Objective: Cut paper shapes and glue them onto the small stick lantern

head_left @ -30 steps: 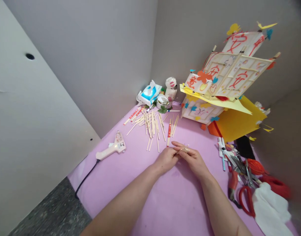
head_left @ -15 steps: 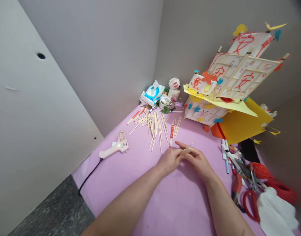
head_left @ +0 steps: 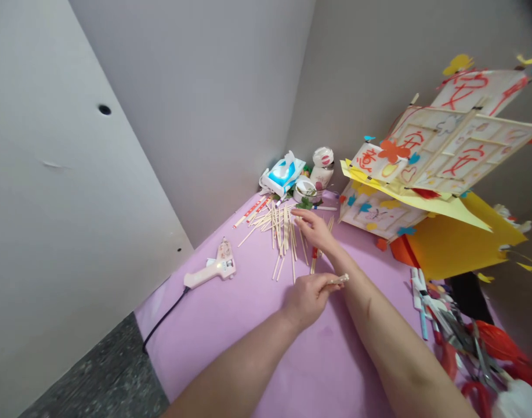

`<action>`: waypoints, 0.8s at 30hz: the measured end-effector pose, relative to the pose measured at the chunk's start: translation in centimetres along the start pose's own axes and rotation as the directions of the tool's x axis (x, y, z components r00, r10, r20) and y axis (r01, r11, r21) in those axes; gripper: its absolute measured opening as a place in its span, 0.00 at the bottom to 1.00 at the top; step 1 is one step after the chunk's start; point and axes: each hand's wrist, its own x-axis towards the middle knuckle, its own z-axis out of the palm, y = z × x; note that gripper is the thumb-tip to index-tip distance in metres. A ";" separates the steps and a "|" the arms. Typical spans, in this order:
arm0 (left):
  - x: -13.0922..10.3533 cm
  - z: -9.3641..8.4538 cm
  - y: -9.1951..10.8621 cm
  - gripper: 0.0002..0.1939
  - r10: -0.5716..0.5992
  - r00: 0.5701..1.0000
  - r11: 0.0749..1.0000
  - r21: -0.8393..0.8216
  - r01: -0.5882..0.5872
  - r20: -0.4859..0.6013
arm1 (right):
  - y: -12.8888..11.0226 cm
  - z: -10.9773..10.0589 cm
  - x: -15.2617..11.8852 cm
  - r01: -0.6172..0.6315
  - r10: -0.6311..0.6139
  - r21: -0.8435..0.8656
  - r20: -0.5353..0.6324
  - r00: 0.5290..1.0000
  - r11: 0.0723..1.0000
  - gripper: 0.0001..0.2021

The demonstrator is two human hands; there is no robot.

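My left hand is closed around a small bundle of pale wooden chopsticks, whose ends stick out past the thumb toward my right forearm. Farther forward, my right hand reaches over the loose chopsticks spread on the table, its fingers stretched out and its fingertips at the pile's right side. Whether those fingertips touch a stick I cannot tell. A red paper-wrapped pair of chopsticks lies partly hidden beside my right wrist.
A pink glue gun with a black cord lies at left on the pink-covered table. Wet wipes and a white bottle stand at the back. A decorated paper-and-stick model rises at right; pliers and scissors lie nearer me.
My hands have come apart. The right one has moved forward to the loose chopsticks, while the left keeps the bundle. The view has shifted left, so things appear farther right.
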 end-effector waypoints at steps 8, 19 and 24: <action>-0.1 0.0 -0.3 0.12 0.058 0.965 0.993 0.115 -0.029 -0.257 | 2.0 6.4 4.2 0.369 -0.272 -0.269 0.338 0.901 0.889 0.21; -0.3 0.4 -0.8 0.12 -0.003 0.977 0.996 0.085 0.021 -0.211 | 2.1 5.0 2.8 0.248 -0.186 -0.422 0.182 0.966 0.872 0.18; -0.3 0.6 -1.0 0.11 -0.005 0.972 0.996 0.082 0.025 -0.233 | 2.4 4.7 2.7 0.170 -0.136 -0.534 0.102 0.985 0.828 0.20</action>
